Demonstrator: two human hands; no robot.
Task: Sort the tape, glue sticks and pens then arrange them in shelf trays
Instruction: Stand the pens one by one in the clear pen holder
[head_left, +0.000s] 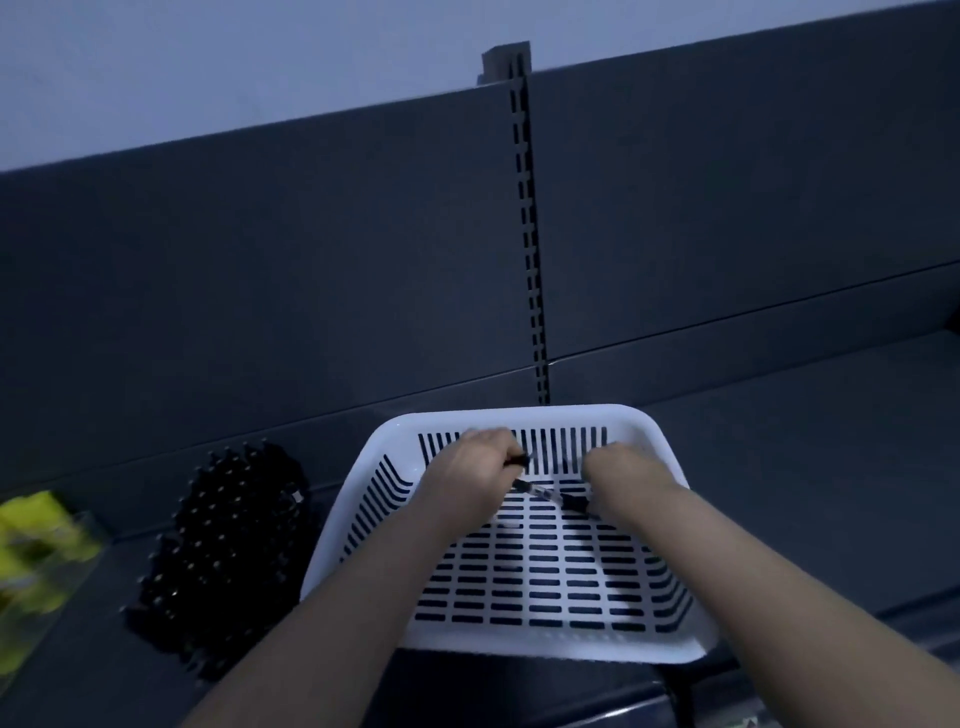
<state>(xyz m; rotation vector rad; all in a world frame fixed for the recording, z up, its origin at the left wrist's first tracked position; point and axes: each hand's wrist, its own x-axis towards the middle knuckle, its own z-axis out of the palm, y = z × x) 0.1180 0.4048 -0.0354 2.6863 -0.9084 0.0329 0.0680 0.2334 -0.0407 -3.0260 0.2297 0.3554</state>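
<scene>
A white slotted tray (524, 636) stands on the dark shelf in front of me, and both hands are inside it near its far wall. My left hand (470, 475) is curled round a black pen (518, 460) whose tip sticks out to the right. A second black and clear pen (550, 496) lies slanted between the hands just above the tray floor. Its right end meets the thumb side of my right hand (626, 475), which seems to pinch it. The fingers of that hand are hidden behind its back.
A heap of black pens (228, 545) sits on the shelf left of the tray. Farther left, a clear container (62, 582) holds blurred yellow items (36, 525). The shelf's back panel and its slotted upright (530, 234) rise behind the tray.
</scene>
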